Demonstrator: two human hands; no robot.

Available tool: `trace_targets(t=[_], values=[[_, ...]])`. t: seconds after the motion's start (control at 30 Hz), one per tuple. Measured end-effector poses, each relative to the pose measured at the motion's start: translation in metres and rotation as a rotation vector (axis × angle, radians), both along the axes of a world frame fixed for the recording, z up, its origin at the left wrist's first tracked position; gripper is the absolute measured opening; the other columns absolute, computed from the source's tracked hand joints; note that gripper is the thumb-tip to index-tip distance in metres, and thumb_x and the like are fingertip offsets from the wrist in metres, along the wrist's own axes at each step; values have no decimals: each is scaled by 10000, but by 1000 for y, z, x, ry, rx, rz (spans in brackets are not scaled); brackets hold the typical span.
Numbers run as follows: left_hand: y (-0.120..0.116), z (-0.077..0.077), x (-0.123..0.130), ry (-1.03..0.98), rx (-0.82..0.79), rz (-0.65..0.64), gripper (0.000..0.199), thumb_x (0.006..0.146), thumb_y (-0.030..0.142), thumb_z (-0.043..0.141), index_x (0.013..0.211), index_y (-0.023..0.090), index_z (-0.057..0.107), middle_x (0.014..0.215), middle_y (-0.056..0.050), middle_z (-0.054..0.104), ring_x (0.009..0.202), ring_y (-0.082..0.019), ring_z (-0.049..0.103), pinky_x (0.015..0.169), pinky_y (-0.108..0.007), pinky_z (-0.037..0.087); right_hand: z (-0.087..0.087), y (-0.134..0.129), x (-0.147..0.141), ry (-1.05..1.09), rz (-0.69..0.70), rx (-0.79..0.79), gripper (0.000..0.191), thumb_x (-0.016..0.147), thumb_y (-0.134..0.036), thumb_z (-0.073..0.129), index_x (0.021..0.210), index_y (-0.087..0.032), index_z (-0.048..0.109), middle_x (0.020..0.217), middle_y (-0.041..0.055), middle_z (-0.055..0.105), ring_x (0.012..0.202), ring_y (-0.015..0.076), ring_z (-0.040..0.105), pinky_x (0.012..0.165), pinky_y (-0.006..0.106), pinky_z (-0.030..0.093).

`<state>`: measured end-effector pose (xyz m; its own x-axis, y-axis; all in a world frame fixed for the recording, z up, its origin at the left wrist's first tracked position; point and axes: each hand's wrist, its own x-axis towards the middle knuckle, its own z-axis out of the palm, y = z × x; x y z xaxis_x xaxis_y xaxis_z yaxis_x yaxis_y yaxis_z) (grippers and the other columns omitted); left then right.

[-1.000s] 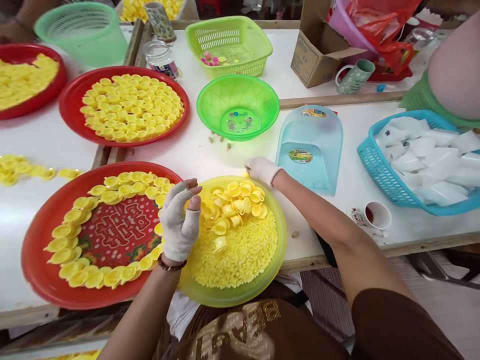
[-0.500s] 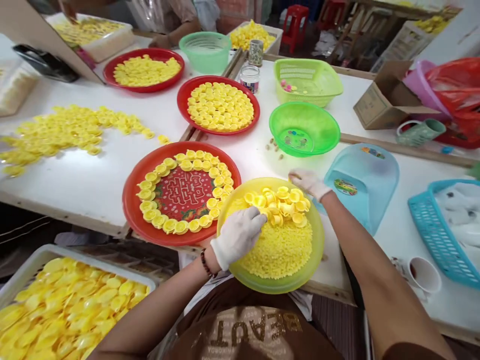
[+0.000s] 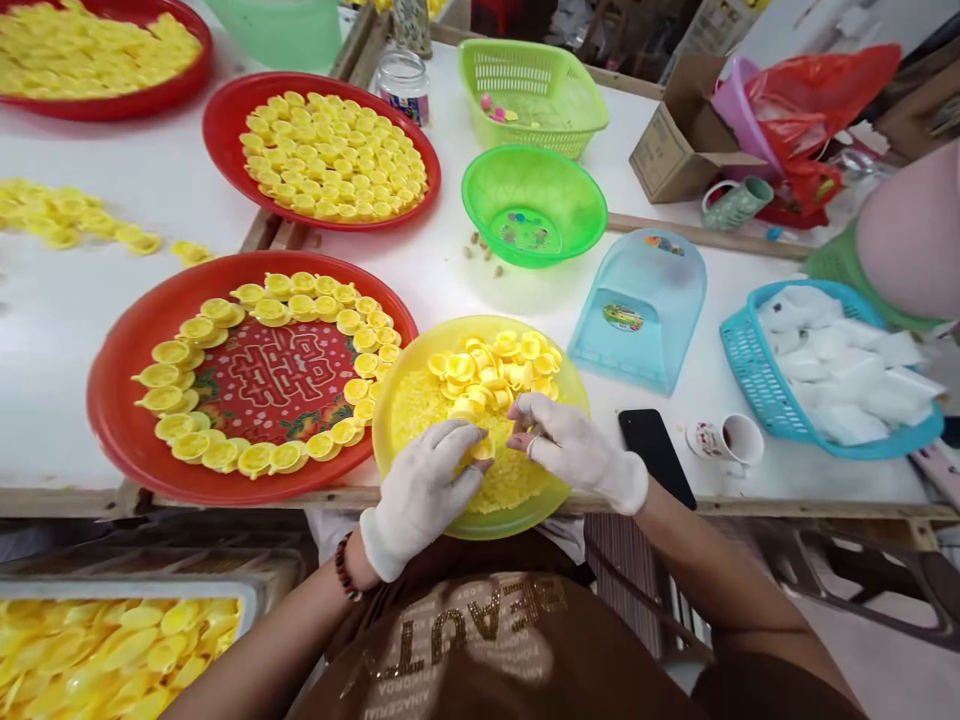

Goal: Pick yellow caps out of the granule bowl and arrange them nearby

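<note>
White table (image 3: 450, 288) at the front edge, yellow bowl (image 3: 576, 390) overhanging it: inside the rim, the left hand's (image 3: 424, 485) grip seems clamped on a small yellow cup (image 3: 482, 447), just left of the nearby right hand (image 3: 581, 450), whose grip I cannot tell.

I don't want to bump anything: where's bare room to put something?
Widest: white table, left of the large red round tray, nearer than loose yellow plastic pieces. Smaller: between the clear blue plastic dustpan and blue plastic basket. Crowded: round yellow bowl, under gloved left hand and gloved right hand.
</note>
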<state>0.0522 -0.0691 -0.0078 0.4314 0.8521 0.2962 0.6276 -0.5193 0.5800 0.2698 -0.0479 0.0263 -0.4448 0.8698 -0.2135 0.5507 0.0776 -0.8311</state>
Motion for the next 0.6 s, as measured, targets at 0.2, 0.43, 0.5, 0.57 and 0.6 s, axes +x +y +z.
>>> trace_targets(t=[0.2,0.43,0.5,0.57,0.6], values=[[-5,-7,-3,154,59,86,307,906,309,637,1169,158,593,1144,-107,648,1015,-267,630,880,-412,524,21,9,-17,-836,327,233,269,898,-300,600,1130,-166,574,1104,131,607,881,274,643,686,385,513],[-1,-4,-2,200,-23,138,185,845,271,688,1006,192,642,1038,-56,672,925,-260,632,830,-411,483,11,21,-22,-676,394,213,134,895,-105,486,972,-149,586,973,82,625,861,192,592,769,315,464],[0,-3,0,224,-53,149,180,818,261,702,976,194,647,1011,-52,677,901,-262,633,813,-409,477,11,22,-18,-607,394,240,143,917,-96,461,963,-155,584,975,72,625,909,184,578,837,312,455],[2,-2,3,264,-90,153,159,789,244,710,925,191,649,966,-53,675,873,-267,632,793,-410,474,13,20,-20,-517,388,279,151,946,-119,456,1011,-162,585,1014,66,626,950,181,574,873,316,456],[3,-2,5,284,-108,155,147,780,240,710,902,188,648,942,-54,672,859,-270,632,785,-413,474,13,17,-22,-460,387,299,156,953,-127,461,1041,-165,584,1034,65,626,968,182,573,883,318,460]])
